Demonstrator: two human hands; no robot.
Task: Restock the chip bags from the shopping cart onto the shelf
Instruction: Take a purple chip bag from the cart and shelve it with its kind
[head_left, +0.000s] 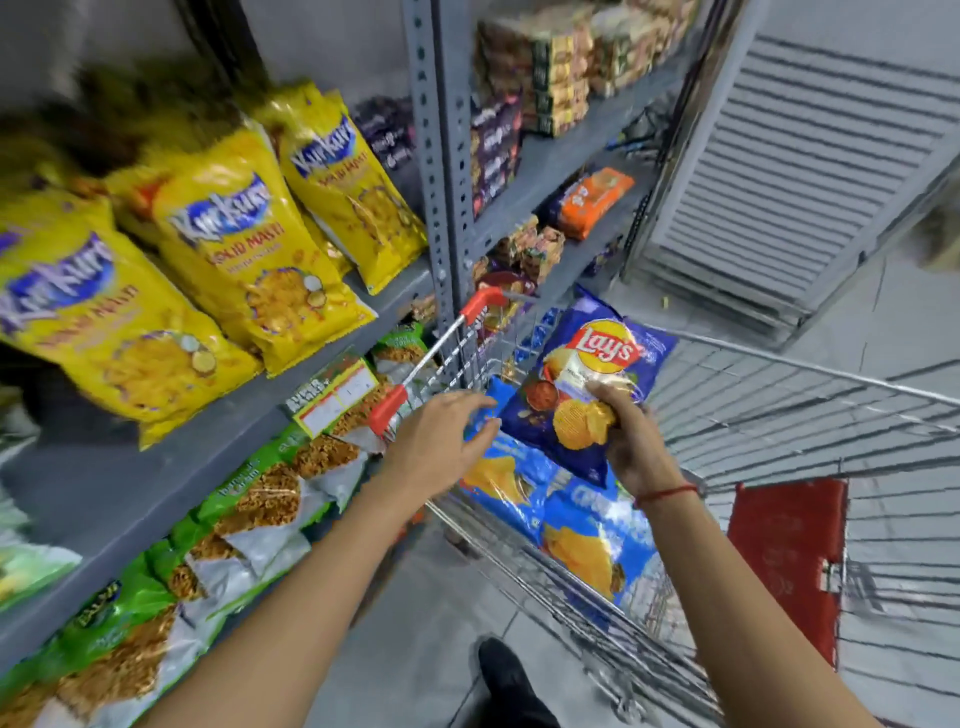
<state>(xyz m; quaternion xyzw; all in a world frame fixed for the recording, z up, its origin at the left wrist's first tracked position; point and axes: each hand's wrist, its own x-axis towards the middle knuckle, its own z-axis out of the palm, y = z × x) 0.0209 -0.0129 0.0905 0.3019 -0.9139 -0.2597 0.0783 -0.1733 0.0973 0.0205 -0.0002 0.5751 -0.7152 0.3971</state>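
The right hand (631, 441) has its fingers (605, 395) pinched on the lower edge of a dark blue Lay's bag (587, 384), held up over the cart (779, 415) and clear of the bags beneath it. The left hand (441, 447) is empty, fingers spread and loose, hovering over the cart's red-capped rim (387, 413) just beside the raised bag. More blue bags (566, 514) lie flat in the cart below.

The step in hand looks like lifting one bag out and carrying it left to the shelf (218, 410). A pinch at one edge lets an air-filled bag swing and twist, so it would help to bring the left hand under or against the free side and carry it two-handed (gently, since squeezing crushes the chips or pops the seal). Lift it well above the wire rim before swinging left, so a corner does not snag.

On the shelf, the yellow bags (234, 249) stand leaning in a row, and a bare stretch of grey board shows at the near end; green bags (249, 499) fill the level below. No blue bags are visible on the shelf, so where they belong cannot be told. Wherever it goes, set it label outward and seated back from the edge so it does not slide off.
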